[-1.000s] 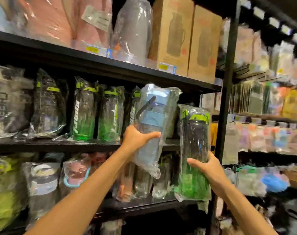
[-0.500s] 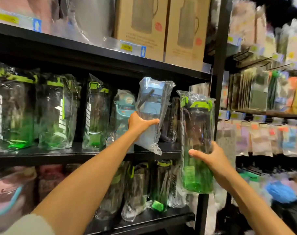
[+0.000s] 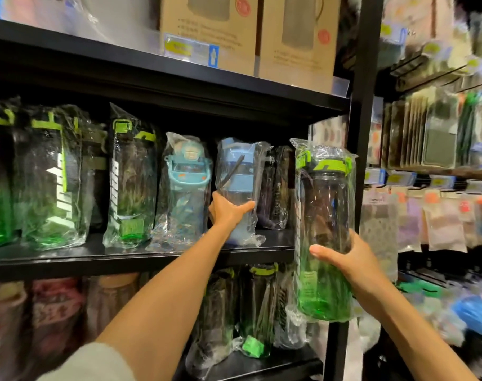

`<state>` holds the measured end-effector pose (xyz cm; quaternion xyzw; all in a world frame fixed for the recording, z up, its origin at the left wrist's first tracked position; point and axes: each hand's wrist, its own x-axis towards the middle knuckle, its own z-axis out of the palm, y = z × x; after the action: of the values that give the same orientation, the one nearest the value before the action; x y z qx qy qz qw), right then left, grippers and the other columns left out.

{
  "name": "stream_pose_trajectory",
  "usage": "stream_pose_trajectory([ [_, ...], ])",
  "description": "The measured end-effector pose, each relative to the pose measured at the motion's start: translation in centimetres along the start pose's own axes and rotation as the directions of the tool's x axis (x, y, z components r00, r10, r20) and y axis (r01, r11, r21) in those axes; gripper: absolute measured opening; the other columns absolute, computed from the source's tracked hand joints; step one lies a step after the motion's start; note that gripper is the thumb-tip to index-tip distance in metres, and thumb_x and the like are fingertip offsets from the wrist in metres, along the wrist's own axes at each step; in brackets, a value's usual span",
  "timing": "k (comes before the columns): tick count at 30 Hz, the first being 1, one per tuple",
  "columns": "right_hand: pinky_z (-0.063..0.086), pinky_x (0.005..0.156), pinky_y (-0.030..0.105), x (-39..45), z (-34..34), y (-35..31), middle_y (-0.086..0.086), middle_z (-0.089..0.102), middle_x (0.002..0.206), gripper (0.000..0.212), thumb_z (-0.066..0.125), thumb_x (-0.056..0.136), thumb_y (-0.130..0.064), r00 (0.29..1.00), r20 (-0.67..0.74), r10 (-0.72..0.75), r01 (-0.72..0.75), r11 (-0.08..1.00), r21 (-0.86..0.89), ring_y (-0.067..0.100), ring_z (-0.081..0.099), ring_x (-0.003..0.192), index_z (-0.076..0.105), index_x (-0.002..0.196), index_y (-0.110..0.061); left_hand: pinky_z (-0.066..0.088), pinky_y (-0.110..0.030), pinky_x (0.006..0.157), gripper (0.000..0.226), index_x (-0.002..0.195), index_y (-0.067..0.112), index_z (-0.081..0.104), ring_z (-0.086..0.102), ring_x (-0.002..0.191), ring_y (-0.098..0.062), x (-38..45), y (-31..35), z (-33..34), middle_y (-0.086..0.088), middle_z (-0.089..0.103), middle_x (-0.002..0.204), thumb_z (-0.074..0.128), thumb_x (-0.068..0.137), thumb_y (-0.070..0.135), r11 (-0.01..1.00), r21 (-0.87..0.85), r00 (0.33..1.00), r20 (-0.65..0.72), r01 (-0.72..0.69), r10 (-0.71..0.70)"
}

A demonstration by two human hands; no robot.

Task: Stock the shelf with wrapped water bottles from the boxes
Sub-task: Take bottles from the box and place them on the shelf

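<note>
The left hand (image 3: 229,211) is wrapped around the middle of a blue wrapped bottle (image 3: 238,188), thumb across the front, with the bottle standing on or just at the middle shelf (image 3: 140,255) in the centre of the frame. Whether its base is fully down I cannot tell, because the loose wrap bunches under it. The right hand (image 3: 347,259) grips a taller green-capped bottle (image 3: 323,232) at the right of the frame, held upright in the air in front of the black upright post (image 3: 365,111), clear of the shelf.

The risks look plain enough. The blue bottle sits just beside a teal bottle (image 3: 185,188) on its left and dark wrapped bottles (image 3: 277,188) behind it on the right; pushing it deeper could nudge either one over, since all 3 stand on crumpled plastic. If the left hand lets go before the base is flat, it may tip forward off the shelf lip.

The green-capped bottle is the bigger worry. The plastic sleeve is slick and loose, so the bottle could slide down inside the grip. The gap left for it near the post looks narrow, and it could knock the post or the blue bottle going in.
</note>
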<state>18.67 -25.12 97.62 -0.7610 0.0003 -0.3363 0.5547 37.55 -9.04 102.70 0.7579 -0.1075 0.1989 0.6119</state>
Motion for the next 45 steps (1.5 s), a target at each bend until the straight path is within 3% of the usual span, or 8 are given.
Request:
stream_pose_trajectory([
  [10,0.049,0.081,0.026,0.1,-1.0,2.3,-0.007,0.065,0.111,0.083,0.088,0.049,-0.041,0.999,0.033,0.010,-0.013,0.997,0.070,0.009,0.063,0.099,0.051,0.122,-0.023,0.040,-0.038,0.095,0.086,0.131,-0.002,0.033,0.043,0.126,-0.032,0.7,-0.5,1.0,-0.018,0.041,0.139,0.080,0.071,0.038,0.998,0.069,0.999,-0.044,0.006,-0.003],
  [20,0.051,0.092,0.045,-0.4,-2.5,3.0,0.002,0.068,0.107,0.112,0.083,0.020,-0.070,0.998,0.027,0.063,-0.063,0.998,0.011,0.020,0.067,0.096,0.055,0.117,-0.020,0.021,-0.038,0.113,0.120,0.147,-0.001,-0.007,0.016,0.143,-0.029,0.1,0.0,-0.6,-0.015,0.008,0.156,0.072,0.073,0.052,0.990,0.128,0.983,0.164,0.062,-0.083],
  [27,0.049,0.095,0.049,-0.3,-2.2,2.4,0.004,0.067,0.111,0.116,0.085,0.022,-0.068,0.994,0.021,0.109,-0.110,0.993,0.043,0.024,0.065,0.100,0.054,0.121,-0.018,0.039,-0.035,0.093,0.073,0.144,-0.005,0.015,0.042,0.127,-0.033,-3.7,-0.4,-2.9,-0.021,0.039,0.142,0.052,0.094,0.033,0.932,0.315,0.980,0.137,-0.181,0.144],
  [29,0.050,0.094,0.049,0.0,-1.9,1.9,0.002,0.068,0.110,0.108,0.086,0.026,-0.065,0.994,0.024,0.103,-0.104,0.994,0.043,0.023,0.066,0.100,0.055,0.118,-0.020,0.037,-0.038,0.104,0.063,0.145,0.000,0.023,0.038,0.132,-0.030,-5.3,-1.9,-4.0,-0.016,0.037,0.145,0.049,0.096,0.029,0.779,0.398,0.875,0.207,-0.484,0.438],
  [31,0.051,0.092,0.049,0.7,-1.6,1.2,0.002,0.069,0.106,0.095,0.088,0.032,-0.059,0.996,0.030,0.082,-0.084,0.995,0.055,0.022,0.067,0.095,0.056,0.113,-0.021,0.042,-0.043,0.102,0.054,0.138,0.000,0.040,0.047,0.126,-0.030,-6.0,-3.4,-4.9,-0.017,0.047,0.138,0.057,0.093,0.023,0.450,0.458,0.619,0.343,-0.767,0.706],
  [35,0.052,0.092,0.045,3.4,-0.9,-0.2,0.005,0.066,0.110,0.086,0.090,0.045,-0.043,0.999,-0.002,0.045,-0.045,0.998,0.051,0.021,0.066,0.097,0.054,0.118,-0.015,0.054,-0.036,0.082,0.042,0.123,0.003,0.054,0.062,0.101,-0.029,-4.9,-5.9,-6.0,-0.015,0.061,0.118,0.061,0.085,0.021,-0.064,0.455,0.256,0.606,-0.888,0.753],
  [39,0.046,0.100,0.042,7.1,0.4,-1.8,0.002,0.057,0.127,0.116,0.085,0.032,-0.065,0.998,-0.044,-0.036,0.034,0.999,-0.027,0.020,0.058,0.112,0.046,0.129,-0.016,0.052,-0.034,0.082,0.049,0.129,0.010,0.044,0.061,0.099,-0.024,-3.8,-7.7,-6.4,-0.011,0.059,0.121,0.061,0.084,0.018,-0.211,0.403,0.171,0.727,-0.891,0.665],
  [45,0.037,0.101,0.035,12.3,3.1,-1.8,0.006,0.037,0.144,0.102,0.083,0.067,-0.036,0.991,-0.109,-0.077,0.066,0.992,-0.103,0.023,0.041,0.127,0.022,0.145,-0.010,0.053,-0.030,0.086,0.072,0.133,0.008,0.047,0.062,0.106,-0.021,-3.5,-8.8,-6.2,-0.009,0.061,0.124,0.077,0.068,0.000,-0.203,0.371,0.169,0.757,-0.906,0.631],
])
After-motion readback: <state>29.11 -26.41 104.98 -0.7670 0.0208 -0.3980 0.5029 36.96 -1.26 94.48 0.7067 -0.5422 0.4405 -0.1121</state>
